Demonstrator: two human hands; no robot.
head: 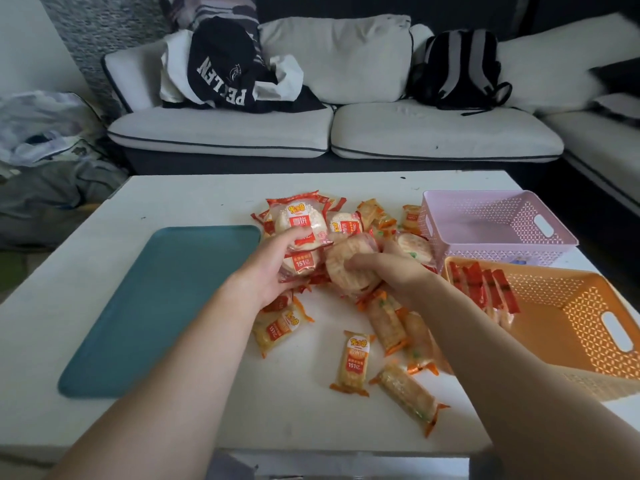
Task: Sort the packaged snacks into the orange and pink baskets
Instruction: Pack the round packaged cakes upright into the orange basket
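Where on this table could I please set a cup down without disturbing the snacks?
The far left of the table, behind the teal tray, is bare, and so is the tray. The middle is crowded with the snack pile and both hands; the pink basket and orange basket fill the right.

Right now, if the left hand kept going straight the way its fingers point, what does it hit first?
The left hand points up and right, away from the person, already gripping round red-wrapped snacks. Going on, it would probably meet the rest of the snack pile first, then perhaps the pink basket; depth is unclear.
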